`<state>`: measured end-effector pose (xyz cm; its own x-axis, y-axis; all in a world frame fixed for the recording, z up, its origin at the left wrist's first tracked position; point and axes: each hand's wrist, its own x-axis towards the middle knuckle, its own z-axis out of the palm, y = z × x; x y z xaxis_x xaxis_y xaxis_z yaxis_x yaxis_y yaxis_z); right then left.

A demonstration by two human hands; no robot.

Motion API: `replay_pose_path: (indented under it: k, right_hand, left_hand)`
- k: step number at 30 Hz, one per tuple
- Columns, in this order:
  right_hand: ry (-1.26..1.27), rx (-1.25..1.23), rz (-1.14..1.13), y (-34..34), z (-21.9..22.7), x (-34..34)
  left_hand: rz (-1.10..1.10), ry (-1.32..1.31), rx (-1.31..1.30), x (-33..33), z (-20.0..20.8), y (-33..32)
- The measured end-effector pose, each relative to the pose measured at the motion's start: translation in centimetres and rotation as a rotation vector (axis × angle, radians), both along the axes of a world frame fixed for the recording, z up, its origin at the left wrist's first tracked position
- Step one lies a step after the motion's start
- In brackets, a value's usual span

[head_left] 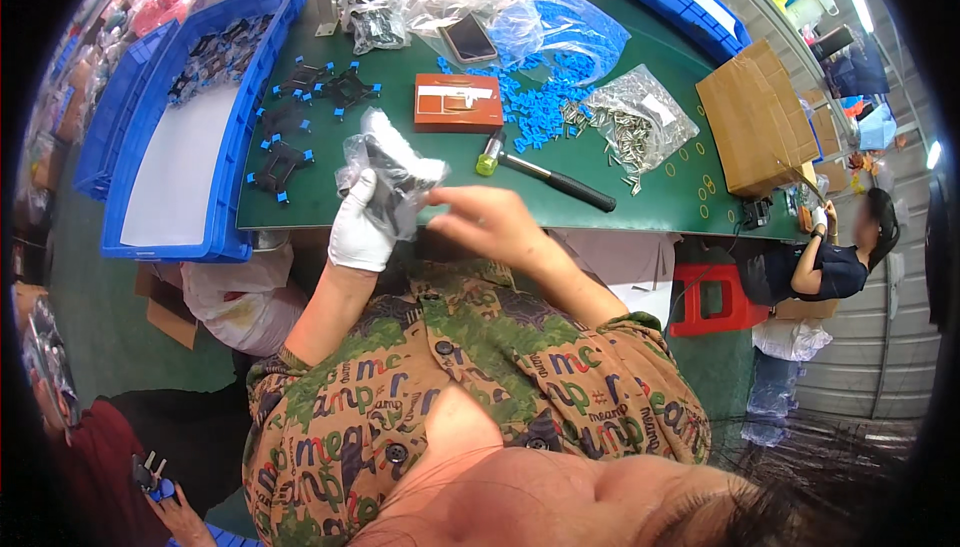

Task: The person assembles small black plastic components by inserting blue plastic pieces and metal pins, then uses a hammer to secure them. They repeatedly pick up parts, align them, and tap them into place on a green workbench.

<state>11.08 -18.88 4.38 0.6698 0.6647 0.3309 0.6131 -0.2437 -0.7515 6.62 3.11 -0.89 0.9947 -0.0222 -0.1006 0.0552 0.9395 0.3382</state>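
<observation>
My left hand (360,235), in a white glove, is closed on a clear plastic bag (402,209) with something dark inside, held over the near edge of the table. A white cloth-like piece (388,143), perhaps a second glove, sticks up from the bag's far side. Bare, my right hand (490,223) comes in from the right with its fingers apart, their tips at the bag's right edge. Beyond the hands, an orange-red box (457,103) lies on the green table (340,182). Several black parts with blue tips (282,165) lie left of the bag.
A hammer (560,181), blue clips (540,112) and metal pins (632,145) spread rightward. A phone (469,40) lies farther back. Blue bins (185,172) flank the table's left; a cardboard box (757,122) stands right. Another person (835,265) sits far right beyond a red stool (712,300).
</observation>
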Motion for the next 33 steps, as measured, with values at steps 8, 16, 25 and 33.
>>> replay_pose_path:
  k: [8,16,25,33]
  right_hand:
    - [-0.113,0.104,-0.013,-0.2,0.6,1.0]
    - [-0.539,0.112,0.022,3.9,1.4,0.7]
    - [-0.628,0.078,0.025,5.7,1.9,-0.2]
    - [-0.444,0.044,0.106,5.1,0.9,0.5]
  left_hand:
    - [-0.414,-0.274,-0.463,0.9,-2.0,0.9]
    - [-0.511,-0.412,-0.443,-0.2,-3.2,0.2]
    - [-0.009,-0.45,1.071,-2.7,-3.6,-0.1]
    - [-0.144,-0.371,0.53,-2.2,-6.9,-0.2]
